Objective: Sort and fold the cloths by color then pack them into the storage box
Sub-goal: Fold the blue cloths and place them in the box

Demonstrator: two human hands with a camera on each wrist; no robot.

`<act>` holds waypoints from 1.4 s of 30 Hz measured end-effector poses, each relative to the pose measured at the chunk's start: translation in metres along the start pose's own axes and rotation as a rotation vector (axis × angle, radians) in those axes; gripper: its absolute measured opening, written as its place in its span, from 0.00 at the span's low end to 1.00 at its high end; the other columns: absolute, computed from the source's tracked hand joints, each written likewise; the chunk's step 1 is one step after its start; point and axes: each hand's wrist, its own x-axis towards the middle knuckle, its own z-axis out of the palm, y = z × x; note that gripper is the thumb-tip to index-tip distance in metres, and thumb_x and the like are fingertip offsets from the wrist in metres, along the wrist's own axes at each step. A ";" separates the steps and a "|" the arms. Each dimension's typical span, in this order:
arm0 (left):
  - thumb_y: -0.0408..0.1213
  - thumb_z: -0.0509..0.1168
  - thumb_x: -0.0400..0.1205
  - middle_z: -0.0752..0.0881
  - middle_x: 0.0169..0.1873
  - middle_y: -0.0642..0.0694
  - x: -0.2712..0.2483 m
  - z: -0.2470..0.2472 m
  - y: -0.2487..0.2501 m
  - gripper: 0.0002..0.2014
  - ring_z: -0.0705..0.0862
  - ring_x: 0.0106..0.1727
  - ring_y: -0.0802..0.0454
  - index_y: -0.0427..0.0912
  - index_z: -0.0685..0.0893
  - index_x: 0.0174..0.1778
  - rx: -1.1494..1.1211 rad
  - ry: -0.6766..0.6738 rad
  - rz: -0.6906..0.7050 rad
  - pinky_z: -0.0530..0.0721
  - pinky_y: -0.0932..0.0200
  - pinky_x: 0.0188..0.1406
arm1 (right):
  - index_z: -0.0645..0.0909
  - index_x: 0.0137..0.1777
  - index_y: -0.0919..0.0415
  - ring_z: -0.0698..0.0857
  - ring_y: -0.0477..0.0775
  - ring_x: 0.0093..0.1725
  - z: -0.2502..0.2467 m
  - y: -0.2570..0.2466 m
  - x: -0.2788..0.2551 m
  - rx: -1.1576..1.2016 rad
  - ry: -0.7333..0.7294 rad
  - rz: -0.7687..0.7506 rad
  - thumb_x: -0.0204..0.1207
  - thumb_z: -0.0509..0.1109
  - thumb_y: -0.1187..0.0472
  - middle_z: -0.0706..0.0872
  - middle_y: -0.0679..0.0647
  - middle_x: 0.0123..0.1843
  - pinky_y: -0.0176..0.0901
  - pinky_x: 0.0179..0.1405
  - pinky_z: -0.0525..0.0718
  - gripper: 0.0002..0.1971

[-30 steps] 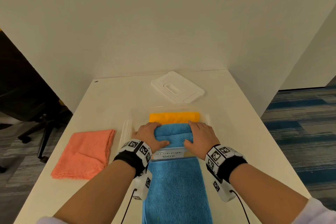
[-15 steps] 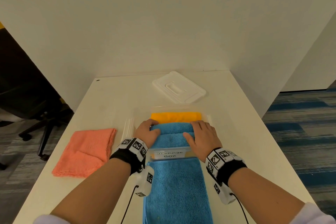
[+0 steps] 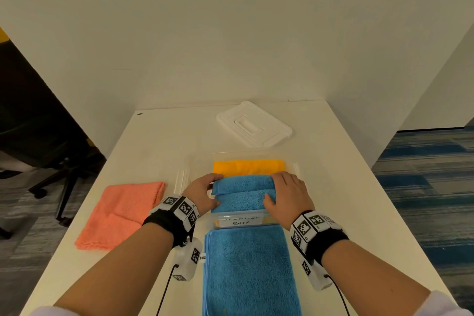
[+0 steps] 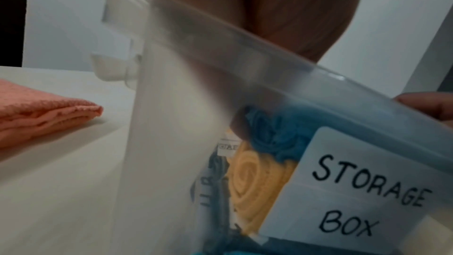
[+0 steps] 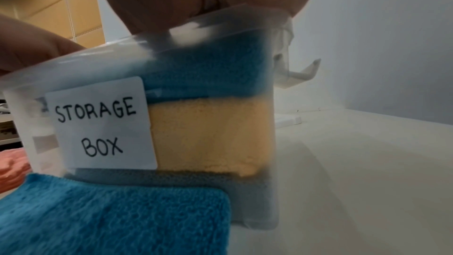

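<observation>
A clear storage box [image 3: 256, 155] labelled "STORAGE BOX" [image 5: 98, 123] stands mid-table. A yellow-orange cloth [image 3: 248, 167] fills it, and a folded blue cloth [image 3: 243, 192] lies on top. My left hand [image 3: 202, 194] grips the blue cloth's left end, fingers curled down beside it. At the right end my right hand [image 3: 287, 195] holds it, fingers over the edge and thumb on top. A second folded blue cloth [image 3: 251, 269] lies on the table against the box front. A folded salmon-pink cloth [image 3: 123, 213] lies left of the box.
The white box lid [image 3: 254, 124] lies flat behind the box, near the wall. The white table [image 3: 346, 213] ends at a drop to carpet on the right. A dark office chair [image 3: 51, 161] stands off the table's left side.
Both hands slid from the near top of the blue cloth outward to its two ends. The cloth now sits lower in the box.
</observation>
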 end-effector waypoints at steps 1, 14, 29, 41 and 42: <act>0.21 0.72 0.70 0.80 0.67 0.47 0.000 0.000 0.000 0.34 0.79 0.68 0.52 0.42 0.73 0.73 -0.004 0.007 0.001 0.74 0.63 0.66 | 0.66 0.75 0.57 0.68 0.54 0.73 0.000 0.000 0.000 -0.004 -0.002 0.002 0.79 0.59 0.48 0.71 0.52 0.73 0.47 0.74 0.63 0.26; 0.39 0.62 0.67 0.79 0.62 0.50 -0.025 0.011 0.013 0.29 0.76 0.61 0.56 0.43 0.80 0.67 -0.023 0.302 0.131 0.75 0.59 0.64 | 0.66 0.76 0.60 0.67 0.54 0.74 -0.009 0.007 -0.006 0.104 -0.021 -0.068 0.85 0.55 0.50 0.70 0.54 0.74 0.45 0.75 0.64 0.23; 0.44 0.65 0.74 0.77 0.46 0.60 -0.095 0.046 -0.003 0.07 0.73 0.53 0.61 0.53 0.84 0.46 0.166 0.493 0.517 0.71 0.63 0.54 | 0.74 0.62 0.53 0.73 0.43 0.59 0.013 0.031 -0.096 0.294 0.246 -0.246 0.73 0.59 0.57 0.76 0.46 0.60 0.35 0.62 0.71 0.17; 0.54 0.77 0.67 0.73 0.57 0.50 -0.133 0.100 0.000 0.25 0.76 0.59 0.50 0.47 0.81 0.56 0.537 -0.493 0.176 0.77 0.52 0.62 | 0.78 0.50 0.61 0.76 0.50 0.47 0.041 0.011 -0.134 0.202 -0.492 -0.349 0.76 0.60 0.61 0.79 0.54 0.50 0.36 0.47 0.70 0.08; 0.54 0.77 0.67 0.72 0.59 0.50 -0.136 0.103 0.000 0.26 0.73 0.61 0.50 0.48 0.80 0.57 0.561 -0.492 0.165 0.76 0.50 0.64 | 0.77 0.51 0.60 0.77 0.52 0.49 0.043 0.009 -0.137 0.175 -0.525 -0.343 0.76 0.63 0.55 0.79 0.54 0.51 0.39 0.48 0.70 0.10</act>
